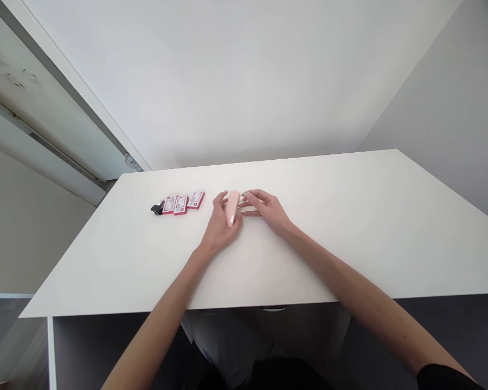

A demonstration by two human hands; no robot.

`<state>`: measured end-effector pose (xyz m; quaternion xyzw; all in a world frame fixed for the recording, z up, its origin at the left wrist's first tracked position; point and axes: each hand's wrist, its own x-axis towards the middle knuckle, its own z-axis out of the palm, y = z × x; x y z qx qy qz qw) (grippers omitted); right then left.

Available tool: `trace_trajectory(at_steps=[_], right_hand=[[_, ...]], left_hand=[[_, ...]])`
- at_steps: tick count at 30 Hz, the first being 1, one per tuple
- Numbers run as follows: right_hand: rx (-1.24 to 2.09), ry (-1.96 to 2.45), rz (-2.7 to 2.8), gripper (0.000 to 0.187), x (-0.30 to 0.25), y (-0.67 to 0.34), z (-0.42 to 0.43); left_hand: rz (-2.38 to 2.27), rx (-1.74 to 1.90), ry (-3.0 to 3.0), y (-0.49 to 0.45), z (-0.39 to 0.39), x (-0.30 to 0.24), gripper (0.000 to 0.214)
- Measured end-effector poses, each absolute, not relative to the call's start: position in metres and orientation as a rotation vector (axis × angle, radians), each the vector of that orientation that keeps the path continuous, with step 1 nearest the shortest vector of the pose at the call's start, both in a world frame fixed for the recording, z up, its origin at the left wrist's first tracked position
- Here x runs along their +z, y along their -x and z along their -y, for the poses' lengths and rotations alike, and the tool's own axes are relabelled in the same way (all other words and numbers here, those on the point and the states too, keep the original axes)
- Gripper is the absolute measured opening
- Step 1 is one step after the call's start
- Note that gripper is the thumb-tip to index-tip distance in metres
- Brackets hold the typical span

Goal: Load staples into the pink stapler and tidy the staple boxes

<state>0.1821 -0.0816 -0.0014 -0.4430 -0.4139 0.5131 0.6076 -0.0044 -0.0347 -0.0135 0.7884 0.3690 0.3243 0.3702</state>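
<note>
Lower left: grey plank floor point(8, 341). White table point(309, 260) spreads below white wall point(228, 81). On table's left part: black clip point(158, 208), then three red-and-white boxes point(181, 205) in loose row. Left hand point(219, 225) near table's middle, fingers wrapped around long pink object point(233, 205). Right hand point(270, 210) just beside, fingers slightly spread, tips near object's right side; cannot tell whether they pinch anything. Far right: grey wall point(463, 108).

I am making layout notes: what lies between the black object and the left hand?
In the head view, three red-and-white boxes lie between the black object and the left hand, then a stretch of white tabletop.
</note>
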Motion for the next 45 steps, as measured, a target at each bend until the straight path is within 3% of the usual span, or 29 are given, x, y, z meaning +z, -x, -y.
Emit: trace_trajectory(at_steps=[5,10,18,30,39,45], right_hand=[[1.13,1.04,0.967,0.043,-0.007,-0.182,0.078],[1.114,1.083,1.003,0.044,-0.007,-0.184,0.079],[1.111,1.116,1.037,0.045,-0.005,-0.186,0.083],[1.13,1.125,1.053,0.044,-0.007,-0.188,0.082],[1.141,1.121,1.064,0.042,-0.009,-0.187,0.083],[1.139,1.117,1.064,0.044,-0.008,-0.187,0.086]], left_hand=[[-1.137,0.916,-2.084,0.007,0.028,-0.013,0.059],[-1.311,0.999,-2.201,0.015,0.014,-0.013,0.052],[-1.518,1.051,-2.238,0.031,-0.004,-0.025,0.068],[-1.562,1.087,-2.189,0.034,-0.005,-0.026,0.068],[-1.694,0.919,-2.245,0.058,0.03,-0.024,0.079],[-1.722,0.998,-2.396,0.076,0.06,-0.022,0.072]])
